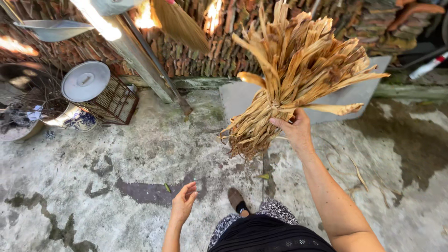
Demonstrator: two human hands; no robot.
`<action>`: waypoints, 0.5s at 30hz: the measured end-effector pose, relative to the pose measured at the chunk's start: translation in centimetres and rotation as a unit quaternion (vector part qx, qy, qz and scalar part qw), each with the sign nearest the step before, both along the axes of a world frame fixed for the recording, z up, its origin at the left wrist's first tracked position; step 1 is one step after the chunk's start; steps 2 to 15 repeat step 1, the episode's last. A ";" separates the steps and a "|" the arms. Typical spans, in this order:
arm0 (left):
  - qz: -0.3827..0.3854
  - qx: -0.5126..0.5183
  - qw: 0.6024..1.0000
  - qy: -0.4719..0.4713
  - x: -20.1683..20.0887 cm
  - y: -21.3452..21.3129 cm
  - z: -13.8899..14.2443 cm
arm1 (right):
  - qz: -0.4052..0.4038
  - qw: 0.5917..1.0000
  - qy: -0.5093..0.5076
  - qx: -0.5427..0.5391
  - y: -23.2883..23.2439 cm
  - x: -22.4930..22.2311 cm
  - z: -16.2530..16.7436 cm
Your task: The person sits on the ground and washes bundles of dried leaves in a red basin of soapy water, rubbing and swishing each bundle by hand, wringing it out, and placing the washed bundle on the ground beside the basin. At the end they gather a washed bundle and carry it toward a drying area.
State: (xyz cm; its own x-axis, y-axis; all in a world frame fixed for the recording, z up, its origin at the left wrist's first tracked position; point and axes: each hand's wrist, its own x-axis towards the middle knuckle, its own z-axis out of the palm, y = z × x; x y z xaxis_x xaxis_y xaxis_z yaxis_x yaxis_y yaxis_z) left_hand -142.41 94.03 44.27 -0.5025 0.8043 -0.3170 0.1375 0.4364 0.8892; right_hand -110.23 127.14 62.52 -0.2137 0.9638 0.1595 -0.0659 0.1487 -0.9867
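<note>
The bundle (298,70) of dried leaves is straw-tan, with paler yellow strips and browner frayed ends. The floor (116,154) is pale grey concrete, mottled with dark grey patches and greenish streaks. Far off, the stacked tiles (224,51) are reddish brown. On the left, the lid (85,80) is dull silver over a dark brown cage (116,102); beside it the bowl (80,120) is white with a blue pattern. The broom (179,23) is golden brown. Near, the skirt (273,233) is black, the trousers (280,210) black-and-white patterned, the shoe (234,198) brown.
</note>
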 end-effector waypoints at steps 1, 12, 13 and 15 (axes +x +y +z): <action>-0.001 -0.006 1.000 0.001 -1.1 1.9 0.7 | 0.007 1.000 0.008 0.008 2.2 -1.8 0.6; -0.001 -0.006 1.000 0.001 -1.1 1.9 0.7 | 0.007 1.000 0.008 0.008 2.2 -1.8 0.6; -0.001 -0.006 1.000 0.001 -1.1 1.9 0.7 | 0.007 1.000 0.008 0.008 2.2 -1.8 0.6; -0.001 -0.006 1.000 0.001 -1.1 1.9 0.7 | 0.007 1.000 0.008 0.008 2.2 -1.8 0.6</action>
